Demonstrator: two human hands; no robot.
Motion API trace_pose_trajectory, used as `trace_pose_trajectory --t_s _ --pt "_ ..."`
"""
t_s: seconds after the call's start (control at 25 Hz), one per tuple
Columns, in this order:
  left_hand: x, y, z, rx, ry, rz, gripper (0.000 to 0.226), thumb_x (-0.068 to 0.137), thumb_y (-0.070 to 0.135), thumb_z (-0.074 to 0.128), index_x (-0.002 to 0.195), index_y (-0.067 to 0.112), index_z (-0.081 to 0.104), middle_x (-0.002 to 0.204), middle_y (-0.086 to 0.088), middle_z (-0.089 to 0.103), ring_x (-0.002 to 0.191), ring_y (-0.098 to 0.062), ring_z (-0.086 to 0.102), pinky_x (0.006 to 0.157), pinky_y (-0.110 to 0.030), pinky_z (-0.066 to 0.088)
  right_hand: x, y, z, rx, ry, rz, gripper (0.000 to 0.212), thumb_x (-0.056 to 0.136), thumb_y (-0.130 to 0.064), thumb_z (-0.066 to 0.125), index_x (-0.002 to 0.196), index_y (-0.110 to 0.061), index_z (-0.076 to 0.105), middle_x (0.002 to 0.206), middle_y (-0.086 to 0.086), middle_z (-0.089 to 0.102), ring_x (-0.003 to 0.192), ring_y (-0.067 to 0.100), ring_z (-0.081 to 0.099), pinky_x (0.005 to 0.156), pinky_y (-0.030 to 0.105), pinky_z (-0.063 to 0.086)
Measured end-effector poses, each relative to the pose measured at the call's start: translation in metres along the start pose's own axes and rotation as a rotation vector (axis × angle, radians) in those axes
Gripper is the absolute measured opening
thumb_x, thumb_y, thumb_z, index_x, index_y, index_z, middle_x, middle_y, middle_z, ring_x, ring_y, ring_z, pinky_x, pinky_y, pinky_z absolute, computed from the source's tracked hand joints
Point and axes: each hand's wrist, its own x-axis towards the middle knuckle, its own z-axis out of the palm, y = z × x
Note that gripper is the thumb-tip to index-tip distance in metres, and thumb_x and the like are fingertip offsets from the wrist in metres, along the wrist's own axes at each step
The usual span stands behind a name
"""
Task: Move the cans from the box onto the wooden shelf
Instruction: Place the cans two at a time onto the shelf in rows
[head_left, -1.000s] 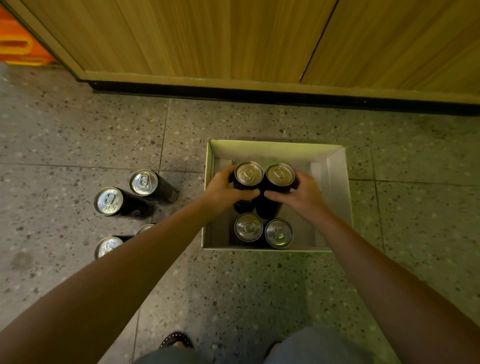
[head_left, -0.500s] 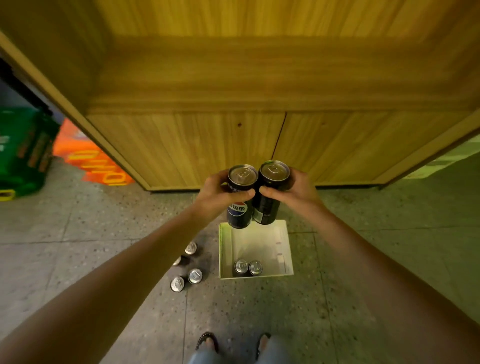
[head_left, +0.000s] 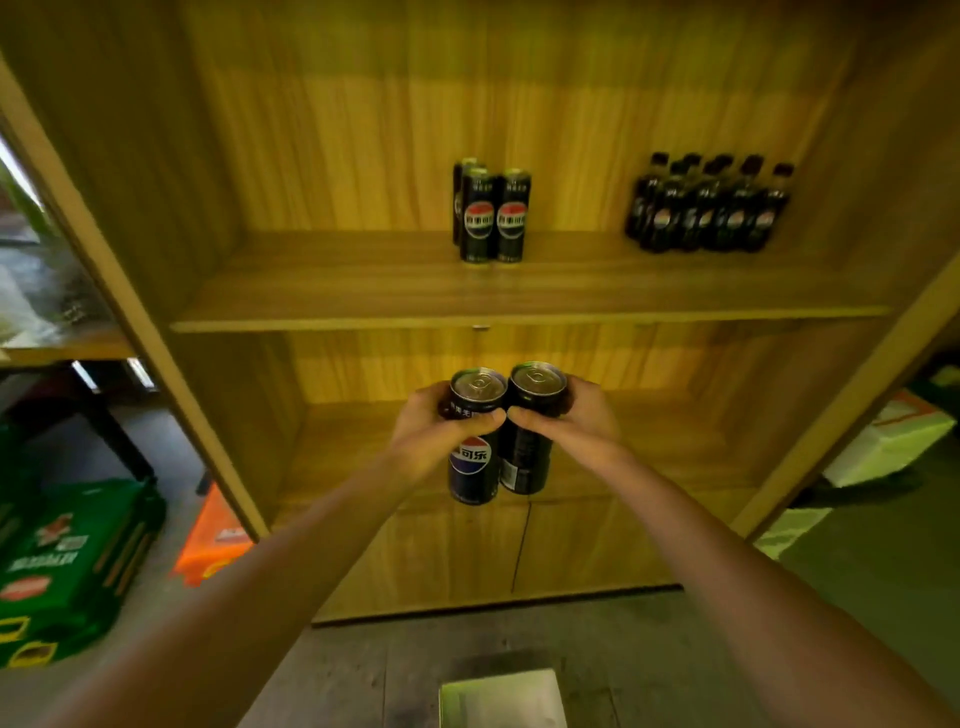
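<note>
Two black cans are in the air in front of the wooden shelf unit, not yet set down. The left hand (head_left: 434, 439) is wrapped round the Pepsi can (head_left: 474, 470), with the fingers curled over its upper part and the thumb across the front. The right hand (head_left: 569, 421) grips the second can (head_left: 525, 460) the same way. The two cans are upright and touch side by side, with the thumb tips almost meeting between them. They hang in front of the lower shelf (head_left: 675, 457), near its front edge, and as far as I can judge their bases are not resting on the board. On the upper shelf (head_left: 337, 296), a little right of the middle, a tight group of shelved cans (head_left: 493, 218) stands upright, two in front and at least one behind. At the far right of the same board is a cluster of small dark bottles (head_left: 711, 208). So part of the job looks done, and this pair is mid-carry. Which board it is meant for cannot be told, but joining the group above would call for a lift. The box (head_left: 501, 699) shows only as a pale patch on the floor at the near bottom edge. The part in view holds no can and the rest is cut off, so how many remain in it cannot be told. Left of the unit, a green crate (head_left: 67, 571) and an orange pack (head_left: 218, 535) sit on the floor.
</note>
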Motion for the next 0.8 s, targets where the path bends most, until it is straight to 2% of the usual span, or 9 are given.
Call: trace_pose_trajectory --t_s 0.08,0.12,0.24,0.4,0.48,0.6,0.72,0.76,0.8 --pt "0.006 0.038 -0.004 -0.024 0.032 0.030 0.055 0.072 0.019 0.075 0.122 0.011 0.055 0.121 -0.006 0.062 0.101 -0.012 0.056 0.076 -0.018 0.044 0.011 -0.030 -0.015 -0.037 0.073 -0.031 0.055 0.067 -0.028 0.078 0.115 -0.010 0.059 0.119 0.008 0.065 0.098 0.009 0.056 0.072 0.011 0.041" --pt "0.010 0.053 -0.005 -0.034 0.047 0.042 0.053 0.072 0.019 0.075 0.121 0.011 0.056 0.120 -0.006 0.063 0.099 -0.013 0.056 0.076 -0.020 0.043 0.017 -0.042 -0.022 -0.045 0.098 -0.038 0.055 0.067 -0.031 0.078 0.115 -0.011 0.059 0.119 0.007 0.066 0.099 0.011 0.057 0.075 0.016 0.041" --pt "0.031 0.086 -0.008 -0.060 0.074 0.082 0.050 0.072 0.019 0.075 0.118 0.011 0.058 0.117 -0.008 0.065 0.098 -0.017 0.059 0.082 -0.028 0.045 0.043 -0.065 -0.035 -0.012 0.139 -0.060 0.055 0.067 -0.036 0.077 0.114 -0.013 0.060 0.116 0.005 0.067 0.103 0.014 0.060 0.078 0.020 0.043" --pt "0.076 0.113 -0.009 -0.055 0.105 0.099 0.050 0.074 0.020 0.072 0.120 0.011 0.056 0.117 -0.009 0.063 0.094 -0.016 0.057 0.077 -0.026 0.045 0.094 -0.072 -0.044 0.000 0.184 -0.127 0.052 0.066 -0.045 0.075 0.109 -0.016 0.064 0.109 0.004 0.070 0.101 0.016 0.064 0.081 0.029 0.052" --pt "0.105 0.120 -0.008 -0.067 0.144 0.083 0.051 0.075 0.019 0.072 0.121 0.009 0.055 0.119 -0.010 0.063 0.092 -0.017 0.057 0.074 -0.025 0.045 0.126 -0.071 -0.049 0.050 0.184 -0.143 0.052 0.067 -0.041 0.076 0.108 -0.013 0.063 0.108 0.005 0.070 0.098 0.015 0.064 0.079 0.026 0.053" --pt "0.146 0.121 -0.004 -0.095 0.178 0.073 0.051 0.075 0.018 0.071 0.123 0.008 0.054 0.124 -0.013 0.061 0.095 -0.017 0.055 0.074 -0.024 0.045 0.173 -0.063 -0.051 0.096 0.163 -0.136 0.054 0.066 -0.030 0.079 0.110 -0.005 0.061 0.105 0.003 0.067 0.091 0.011 0.061 0.065 0.010 0.048" --pt "0.186 0.114 -0.001 -0.117 0.230 0.065 0.052 0.075 0.016 0.071 0.123 0.008 0.054 0.126 -0.014 0.060 0.097 -0.017 0.054 0.081 -0.028 0.043 0.219 -0.048 -0.047 0.110 0.197 -0.088 0.063 0.061 -0.032 0.082 0.111 -0.004 0.056 0.113 0.009 0.066 0.101 0.019 0.062 0.078 0.027 0.052" --pt "0.197 0.112 -0.001 -0.128 0.236 0.067 0.052 0.075 0.015 0.071 0.123 0.008 0.054 0.126 -0.014 0.060 0.098 -0.017 0.054 0.082 -0.029 0.043 0.229 -0.046 -0.046 0.139 0.194 -0.082 0.062 0.062 -0.027 0.082 0.112 -0.002 0.054 0.114 0.009 0.064 0.103 0.019 0.060 0.079 0.028 0.050" --pt "0.209 0.110 -0.001 -0.130 0.241 0.075 0.051 0.075 0.015 0.071 0.123 0.008 0.055 0.126 -0.015 0.060 0.098 -0.017 0.055 0.082 -0.029 0.043 0.238 -0.043 -0.045 0.180 0.179 -0.087 0.061 0.064 -0.021 0.081 0.113 -0.001 0.052 0.112 0.008 0.062 0.103 0.017 0.058 0.076 0.022 0.048"
